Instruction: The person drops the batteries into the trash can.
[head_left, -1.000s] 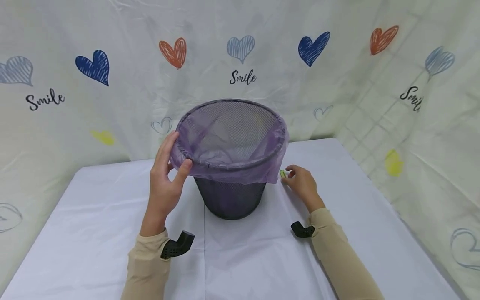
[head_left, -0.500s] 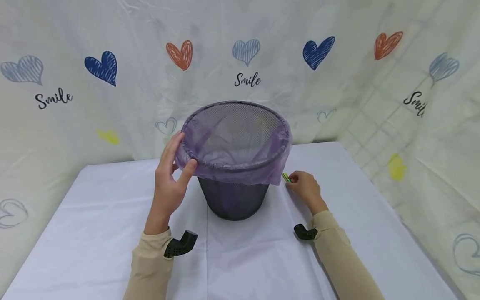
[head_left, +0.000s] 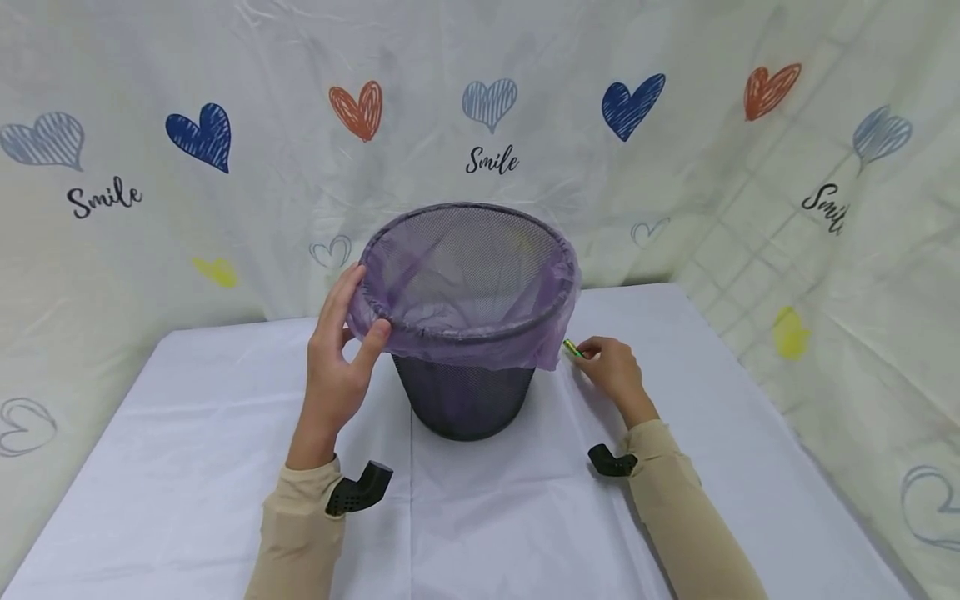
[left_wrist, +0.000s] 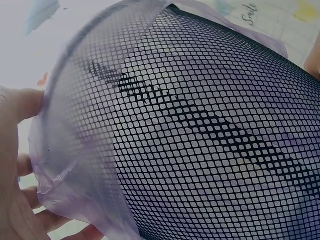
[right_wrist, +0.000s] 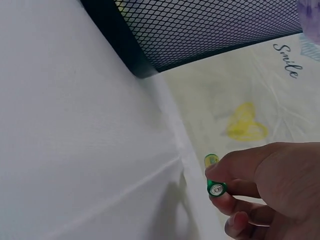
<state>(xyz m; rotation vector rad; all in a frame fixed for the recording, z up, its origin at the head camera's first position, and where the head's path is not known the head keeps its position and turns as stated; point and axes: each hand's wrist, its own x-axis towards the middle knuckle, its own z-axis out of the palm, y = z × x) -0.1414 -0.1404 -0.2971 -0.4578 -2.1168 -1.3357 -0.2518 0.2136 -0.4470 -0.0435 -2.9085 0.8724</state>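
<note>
A black mesh wastebasket (head_left: pixel 465 400) stands upright on the table, lined with a purple bin bag (head_left: pixel 457 346) folded out over its rim. My left hand (head_left: pixel 333 375) holds the basket's left side, with the thumb on the rim and the fingers spread along the bag's outer fold. In the left wrist view, the thumb (left_wrist: pixel 31 102) touches the covered rim. To the right of the basket, my right hand (head_left: pixel 615 371) pinches a small green and yellow battery (right_wrist: pixel 216 188) between thumb and fingers. The thumb hides the battery's middle, and one metal end faces the right wrist camera.
A white cloth (head_left: pixel 480 533) with creases covers the table. Behind it and at the right hangs a pale curtain (head_left: pixel 420 167) printed with hearts and "Smile". Black wrist devices (head_left: pixel 360 487) sit on both sleeves.
My right hand has turned the battery from upright to tilted in the fingers, still beside the basket. The left hand keeps its hold, and the whole view has shifted slightly.
</note>
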